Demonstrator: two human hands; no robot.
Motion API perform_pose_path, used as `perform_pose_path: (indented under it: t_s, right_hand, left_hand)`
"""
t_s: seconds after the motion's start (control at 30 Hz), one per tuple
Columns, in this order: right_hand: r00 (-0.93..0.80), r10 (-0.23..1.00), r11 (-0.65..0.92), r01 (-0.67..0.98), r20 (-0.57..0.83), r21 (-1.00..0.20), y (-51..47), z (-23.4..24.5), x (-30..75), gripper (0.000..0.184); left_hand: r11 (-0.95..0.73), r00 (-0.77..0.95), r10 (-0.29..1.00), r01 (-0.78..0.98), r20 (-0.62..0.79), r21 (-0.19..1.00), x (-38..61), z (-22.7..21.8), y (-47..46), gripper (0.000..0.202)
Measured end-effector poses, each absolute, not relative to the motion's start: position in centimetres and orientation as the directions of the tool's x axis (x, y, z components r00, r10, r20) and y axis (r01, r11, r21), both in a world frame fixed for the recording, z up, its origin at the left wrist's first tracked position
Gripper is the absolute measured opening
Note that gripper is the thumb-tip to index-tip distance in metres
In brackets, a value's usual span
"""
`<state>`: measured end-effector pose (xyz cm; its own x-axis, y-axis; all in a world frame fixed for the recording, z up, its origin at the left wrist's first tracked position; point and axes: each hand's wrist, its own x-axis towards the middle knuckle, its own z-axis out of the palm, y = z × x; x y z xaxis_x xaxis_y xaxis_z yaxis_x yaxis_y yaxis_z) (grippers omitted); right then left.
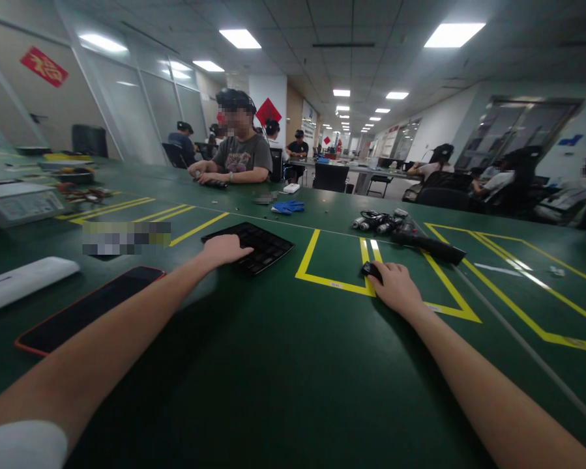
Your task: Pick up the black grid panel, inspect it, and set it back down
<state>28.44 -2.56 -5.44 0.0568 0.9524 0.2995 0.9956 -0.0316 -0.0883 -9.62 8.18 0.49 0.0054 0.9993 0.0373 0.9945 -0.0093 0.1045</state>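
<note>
A black tray [266, 251] with a grid of shallow compartments lies slightly askew on the green table. My left hand [223, 249] is at its left side, thumb stretched over the top and the other fingers mostly hidden; it appears to grip the edge. To the right, my right hand [399, 286] is low over the table with its fingers closed around a small black object [371, 270]. That object has a pale mark on its side, and its kind cannot be made out. It is at the yellow tape lines, apart from the tray.
Near my left forearm lie an orange-edged phone [94, 306] and a white elongated case [26, 281]. Blue gloves [289, 207] sit beyond the tray. Black cables with metal connectors [383, 223] lie at the far right. Across the table sits a person [241, 153].
</note>
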Motion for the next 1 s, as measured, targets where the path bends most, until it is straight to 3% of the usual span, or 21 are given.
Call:
perform_pose_path:
  t_s: [0.13,0.27,0.37,0.47,0.63,0.8,1.0]
  right_hand:
    - [0.063,0.943,-0.008,0.986,0.327,-0.168,-2.7,-5.4,28.1,0.045]
    - [-0.006,0.932,0.13,0.938,0.361,-0.321,-2.8,-5.6,25.5,0.041]
    - [-0.089,0.923,0.271,0.841,0.374,-0.468,-3.0,-6.1,22.8,0.042]
    - [-0.182,0.892,0.393,0.763,0.413,-0.513,-3.5,-6.7,20.9,0.04]
    - [-0.249,0.886,0.437,0.728,0.39,-0.528,-4.4,-6.7,20.5,0.049]
    - [-0.316,0.874,0.482,0.663,0.369,-0.573,-4.7,-6.0,21.0,0.043]
    - [-0.399,0.841,0.535,0.507,0.366,-0.676,-5.8,-4.6,21.2,0.043]
  left_hand:
    - [-0.092,0.073,0.991,0.981,0.113,0.171,-9.3,0.2,7.2,0.043]
    - [-0.244,0.199,0.96,0.94,0.196,0.238,-6.9,-1.0,5.0,0.043]
    - [-0.412,0.355,0.91,0.838,0.216,0.359,-3.5,-2.0,2.7,0.042]
    - [-0.53,0.481,0.845,0.694,0.233,0.488,-0.6,-2.8,0.1,0.039]
    - [-0.554,0.534,0.813,0.587,0.232,0.59,0.6,-3.4,-2.5,0.037]
    - [-0.548,0.53,0.813,0.554,0.242,0.627,0.2,-4.1,-2.6,0.036]
    - [-0.605,0.61,0.733,0.382,0.301,0.699,0.2,-3.5,-3.0,0.036]
